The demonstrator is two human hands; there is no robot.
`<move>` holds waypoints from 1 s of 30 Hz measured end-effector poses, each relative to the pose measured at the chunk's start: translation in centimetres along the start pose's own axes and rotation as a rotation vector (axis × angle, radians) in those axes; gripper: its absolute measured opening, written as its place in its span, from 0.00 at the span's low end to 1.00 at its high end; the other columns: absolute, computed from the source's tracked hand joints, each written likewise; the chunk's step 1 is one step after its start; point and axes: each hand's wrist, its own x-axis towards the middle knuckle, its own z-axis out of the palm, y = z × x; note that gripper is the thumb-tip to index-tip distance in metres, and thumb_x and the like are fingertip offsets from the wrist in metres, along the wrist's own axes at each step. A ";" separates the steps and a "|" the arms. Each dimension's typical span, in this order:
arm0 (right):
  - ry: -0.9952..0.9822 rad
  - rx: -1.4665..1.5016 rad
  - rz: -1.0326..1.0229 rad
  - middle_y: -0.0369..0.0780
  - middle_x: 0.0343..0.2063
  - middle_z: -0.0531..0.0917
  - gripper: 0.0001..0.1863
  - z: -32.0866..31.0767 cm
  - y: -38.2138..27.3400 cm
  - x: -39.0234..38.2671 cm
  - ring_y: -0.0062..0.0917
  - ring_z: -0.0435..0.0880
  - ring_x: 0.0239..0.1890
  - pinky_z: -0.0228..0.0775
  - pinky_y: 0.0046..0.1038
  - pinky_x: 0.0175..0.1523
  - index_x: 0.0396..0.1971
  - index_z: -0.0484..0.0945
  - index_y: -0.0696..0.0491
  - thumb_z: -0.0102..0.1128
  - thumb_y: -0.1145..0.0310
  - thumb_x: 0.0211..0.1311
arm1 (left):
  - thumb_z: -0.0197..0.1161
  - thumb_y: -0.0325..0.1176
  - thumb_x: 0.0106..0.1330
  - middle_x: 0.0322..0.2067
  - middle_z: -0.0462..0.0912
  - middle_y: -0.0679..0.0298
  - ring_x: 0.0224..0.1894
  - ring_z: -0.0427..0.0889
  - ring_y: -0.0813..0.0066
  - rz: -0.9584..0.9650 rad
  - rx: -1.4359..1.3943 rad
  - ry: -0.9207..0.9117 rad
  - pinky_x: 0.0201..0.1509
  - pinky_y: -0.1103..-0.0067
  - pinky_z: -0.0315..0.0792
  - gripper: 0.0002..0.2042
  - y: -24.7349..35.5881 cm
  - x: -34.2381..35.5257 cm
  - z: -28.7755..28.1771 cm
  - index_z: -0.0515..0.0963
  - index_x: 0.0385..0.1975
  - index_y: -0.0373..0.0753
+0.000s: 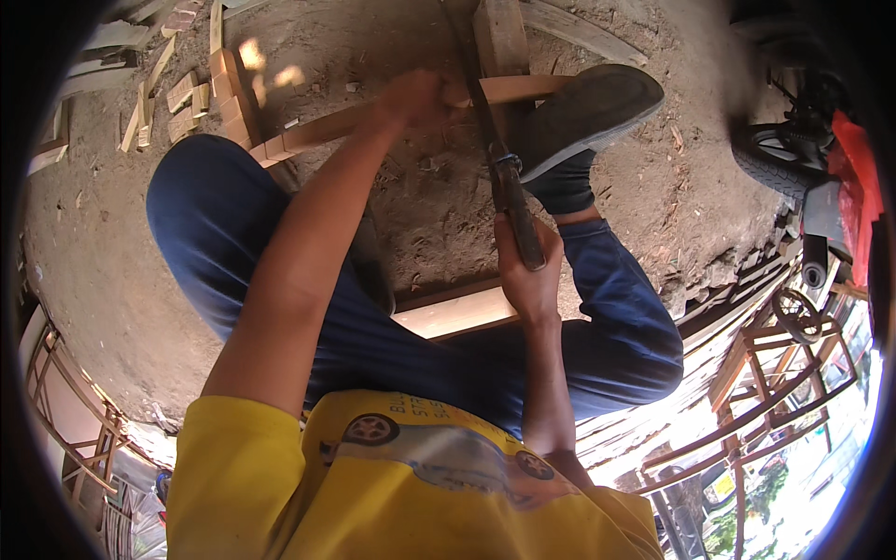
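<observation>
Head view: the right hand is wrapped round the saw, its blade across the strip that reaches the shoe, while the blurred left hand seems curled round that strip, looking not yet sawn through.

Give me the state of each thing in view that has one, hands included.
Left hand: closed around the wooden strip, blurred.
Right hand: closed on the saw's handle.
Saw: held, blade crossing the strip; cut depth cannot be told.
Wooden strip: uncut through as far as visible, right end hidden by the shoe.
Shoe: worn, over the strip's end.
Wood scraps: loose on the ground.
</observation>
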 end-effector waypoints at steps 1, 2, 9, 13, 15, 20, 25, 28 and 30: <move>0.003 0.009 0.001 0.31 0.14 0.68 0.10 0.3 -0.5 0.5 0.10 0.63 0.20 0.55 0.23 0.23 0.24 0.73 0.61 0.57 0.72 0.64 | 0.65 0.51 0.54 0.35 0.84 0.51 0.40 0.84 0.56 0.000 0.016 -0.002 0.48 0.66 0.78 0.22 0.1 -0.1 0.1 0.82 0.38 0.37; -0.007 0.003 -0.003 0.32 0.13 0.69 0.09 0.3 0.1 -0.2 0.10 0.65 0.20 0.57 0.23 0.22 0.24 0.73 0.61 0.56 0.73 0.63 | 0.65 0.51 0.53 0.35 0.84 0.52 0.40 0.84 0.56 -0.001 0.031 -0.004 0.48 0.66 0.78 0.23 0.2 -0.1 0.2 0.82 0.38 0.37; 0.052 -0.013 -0.057 0.31 0.14 0.68 0.10 -0.7 2.3 -5.4 0.11 0.63 0.20 0.55 0.23 0.23 0.24 0.73 0.61 0.57 0.72 0.64 | 0.64 0.52 0.54 0.35 0.84 0.52 0.41 0.84 0.56 -0.053 0.115 -0.018 0.47 0.66 0.78 0.22 0.0 0.3 0.7 0.82 0.41 0.40; 0.036 0.035 0.059 0.32 0.14 0.69 0.09 0.0 1.3 -0.7 0.10 0.62 0.20 0.56 0.23 0.22 0.24 0.73 0.61 0.57 0.73 0.63 | 0.65 0.52 0.54 0.35 0.84 0.52 0.40 0.84 0.57 -0.014 0.117 -0.016 0.46 0.65 0.78 0.22 0.3 0.1 0.1 0.82 0.39 0.39; 0.000 0.049 0.010 0.32 0.13 0.68 0.09 -0.1 2.0 -3.3 0.10 0.62 0.19 0.55 0.23 0.22 0.23 0.73 0.60 0.56 0.75 0.62 | 0.65 0.52 0.54 0.35 0.84 0.52 0.40 0.84 0.57 -0.016 0.146 -0.009 0.46 0.65 0.78 0.22 -0.1 -0.1 0.2 0.82 0.37 0.39; 0.039 -0.050 -0.143 0.32 0.11 0.68 0.09 -2.0 4.1 -8.6 0.09 0.62 0.17 0.54 0.23 0.20 0.20 0.71 0.59 0.56 0.76 0.61 | 0.67 0.53 0.53 0.35 0.84 0.52 0.39 0.84 0.58 0.008 0.154 -0.032 0.46 0.66 0.78 0.23 -0.7 0.9 0.7 0.83 0.37 0.39; 0.010 -0.098 -0.111 0.32 0.11 0.67 0.10 -1.4 3.2 -7.5 0.09 0.61 0.17 0.53 0.21 0.19 0.19 0.70 0.59 0.56 0.77 0.60 | 0.68 0.53 0.53 0.33 0.85 0.52 0.38 0.85 0.59 -0.005 0.159 -0.037 0.45 0.67 0.78 0.23 -0.5 1.1 0.1 0.83 0.35 0.36; 0.020 -0.024 0.004 0.31 0.11 0.67 0.10 -3.2 3.7 -8.7 0.09 0.62 0.17 0.53 0.21 0.20 0.20 0.70 0.59 0.56 0.77 0.60 | 0.69 0.52 0.52 0.32 0.85 0.52 0.37 0.85 0.58 0.010 0.227 0.037 0.44 0.67 0.78 0.23 0.0 1.0 -0.4 0.83 0.35 0.35; 0.032 -0.025 -0.027 0.30 0.12 0.66 0.09 -3.9 3.7 -10.7 0.08 0.60 0.18 0.52 0.21 0.20 0.20 0.71 0.60 0.56 0.77 0.61 | 0.69 0.51 0.52 0.31 0.85 0.52 0.37 0.85 0.57 0.062 0.302 0.128 0.43 0.67 0.78 0.23 -0.2 0.1 0.3 0.83 0.36 0.35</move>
